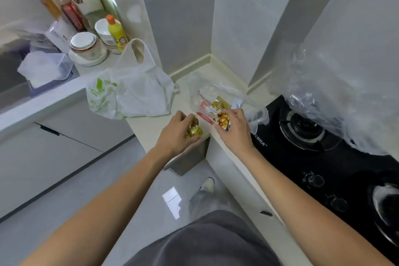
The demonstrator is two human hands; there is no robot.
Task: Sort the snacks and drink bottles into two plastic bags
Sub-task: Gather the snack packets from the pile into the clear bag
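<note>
Both bare forearms reach forward, close together. The left hand [176, 134] curls its fingers in a grip around something gold; the right hand [234, 128] pinches a yellow packet.

Bag [138, 90] left on counter [151, 127], stove [323, 157] right, bowls [86, 47] behind

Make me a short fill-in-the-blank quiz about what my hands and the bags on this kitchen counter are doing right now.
1. The left hand grips a ____-coloured foil snack.
2. The right hand holds a yellow snack packet over the ____ bag.
3. The white bag with green print lies to the ____ of the clear bag.
4. The black stove is on the ____ side of the counter.

Missing words: gold; clear; left; right
</note>
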